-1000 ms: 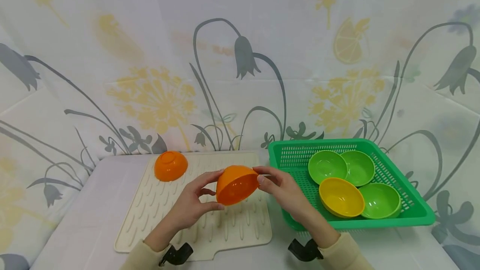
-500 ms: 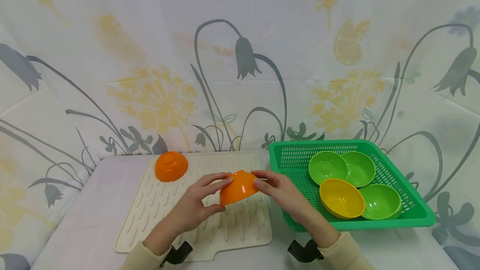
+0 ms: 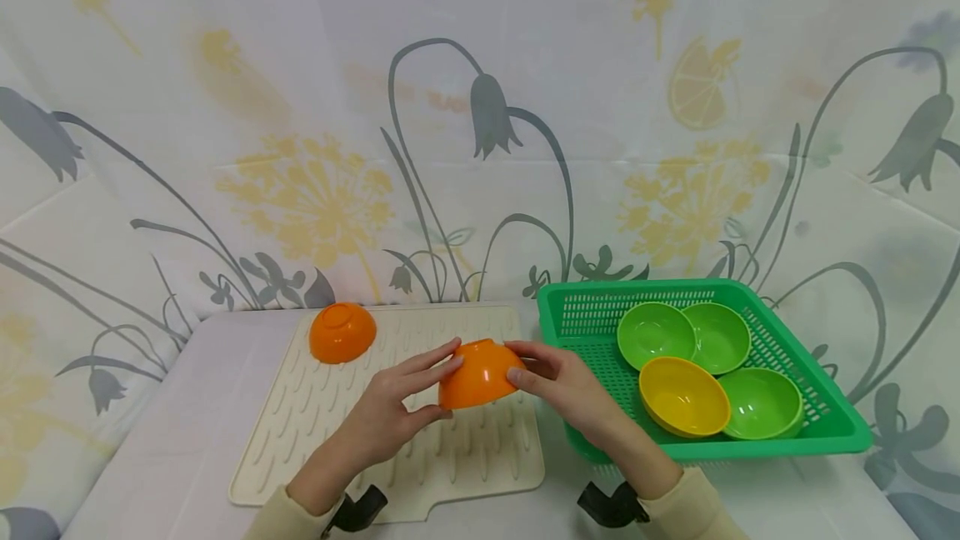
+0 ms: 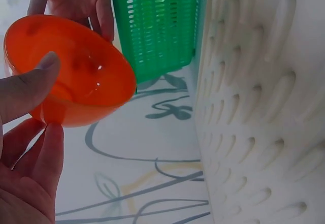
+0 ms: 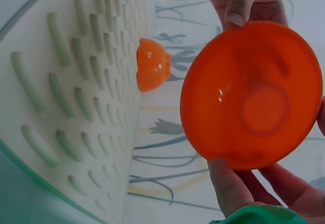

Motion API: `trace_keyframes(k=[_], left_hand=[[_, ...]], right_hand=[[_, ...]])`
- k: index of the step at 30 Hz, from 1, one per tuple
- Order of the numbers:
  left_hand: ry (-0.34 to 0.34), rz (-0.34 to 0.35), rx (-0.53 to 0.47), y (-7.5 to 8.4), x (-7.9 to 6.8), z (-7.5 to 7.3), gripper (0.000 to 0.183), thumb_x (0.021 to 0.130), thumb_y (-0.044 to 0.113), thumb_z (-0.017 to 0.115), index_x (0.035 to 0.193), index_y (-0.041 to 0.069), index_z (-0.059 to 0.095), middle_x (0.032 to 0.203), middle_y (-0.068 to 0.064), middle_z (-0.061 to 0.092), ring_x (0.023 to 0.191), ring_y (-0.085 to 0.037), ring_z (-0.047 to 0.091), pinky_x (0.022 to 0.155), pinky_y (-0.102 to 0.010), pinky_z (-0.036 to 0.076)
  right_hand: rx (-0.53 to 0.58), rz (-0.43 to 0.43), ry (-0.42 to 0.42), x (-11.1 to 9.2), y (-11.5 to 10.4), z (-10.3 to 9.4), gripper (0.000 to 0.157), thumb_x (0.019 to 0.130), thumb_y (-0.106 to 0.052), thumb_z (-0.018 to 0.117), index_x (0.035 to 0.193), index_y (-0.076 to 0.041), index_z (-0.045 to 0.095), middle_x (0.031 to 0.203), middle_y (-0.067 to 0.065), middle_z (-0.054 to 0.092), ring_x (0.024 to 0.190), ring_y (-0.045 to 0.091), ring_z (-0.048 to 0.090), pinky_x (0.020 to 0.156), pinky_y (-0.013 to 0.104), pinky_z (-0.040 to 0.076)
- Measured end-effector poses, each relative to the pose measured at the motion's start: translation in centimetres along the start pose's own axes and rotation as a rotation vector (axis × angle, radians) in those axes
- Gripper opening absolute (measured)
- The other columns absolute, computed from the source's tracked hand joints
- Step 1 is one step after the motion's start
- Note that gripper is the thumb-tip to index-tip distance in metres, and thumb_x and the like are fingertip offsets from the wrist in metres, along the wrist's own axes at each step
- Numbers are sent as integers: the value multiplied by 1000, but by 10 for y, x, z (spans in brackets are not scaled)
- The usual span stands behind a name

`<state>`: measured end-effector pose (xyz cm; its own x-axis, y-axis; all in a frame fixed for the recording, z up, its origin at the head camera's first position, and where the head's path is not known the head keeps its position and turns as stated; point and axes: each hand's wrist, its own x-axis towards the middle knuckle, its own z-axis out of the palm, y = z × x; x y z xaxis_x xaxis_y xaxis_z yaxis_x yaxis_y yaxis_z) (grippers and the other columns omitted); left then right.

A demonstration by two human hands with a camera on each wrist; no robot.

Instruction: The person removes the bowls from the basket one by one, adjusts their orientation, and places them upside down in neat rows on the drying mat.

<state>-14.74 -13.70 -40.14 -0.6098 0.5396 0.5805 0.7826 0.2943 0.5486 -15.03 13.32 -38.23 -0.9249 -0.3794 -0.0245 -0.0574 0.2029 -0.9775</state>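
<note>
Between my two hands an orange bowl (image 3: 480,375) is held up over the cream ribbed drying mat (image 3: 450,461), rim tilted down and base up. My left hand (image 3: 386,407) grips its left side, the thumb (image 4: 33,89) reaching over the rim and the fingers on the outside. On the right side my right hand (image 3: 566,386) pinches the bowl with thumb and fingers. The smooth inside of the bowl (image 5: 266,107) shows in the right wrist view. A second orange bowl (image 3: 342,333) lies upside down at the mat's back left corner.
To the right stands a green slotted basket (image 3: 592,298) holding several light green bowls (image 3: 655,336) and a yellow bowl (image 3: 684,397). A flower-print curtain (image 3: 480,190) hangs behind the white tabletop (image 3: 165,432).
The bowl has been tipped over in my hands: its opening faced me a second ago, and now its outside shows with the base up. It also sits slightly lower and further right.
</note>
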Motion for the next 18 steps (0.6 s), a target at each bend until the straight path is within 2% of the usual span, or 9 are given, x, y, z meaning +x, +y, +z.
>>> trace_keyframes(k=[7,12,15,18], left_hand=[[52,-58,-24,0,-1,2,67,72,-4,83,135,6,62,142,-13,55,122,-32,59,94,-32,52],[94,-120,-147,-3,-3,3,59,77,-6,78,133,7,64,140,-14,57,122,-32,58,93,-31,52],[88,-161,-232,-4,-3,2,56,81,-7,76,133,7,64,143,-14,55,124,-33,57,90,-36,54],[76,-204,-272,-5,-4,2,54,83,-7,74,134,8,64,145,-11,53,126,-33,55,89,-40,54]], right_hand=[[34,-14,13,-1,1,1,59,95,-31,70,142,-1,51,141,17,55,129,35,53,101,45,49],[106,-41,-1,-2,1,3,65,91,-24,75,144,0,48,146,19,49,135,38,46,99,40,50],[144,-64,-33,-3,2,3,69,90,-20,76,146,2,44,150,21,44,137,39,42,100,37,48],[160,-81,-56,-3,3,3,72,89,-19,77,147,3,42,151,22,40,138,40,40,100,36,47]])
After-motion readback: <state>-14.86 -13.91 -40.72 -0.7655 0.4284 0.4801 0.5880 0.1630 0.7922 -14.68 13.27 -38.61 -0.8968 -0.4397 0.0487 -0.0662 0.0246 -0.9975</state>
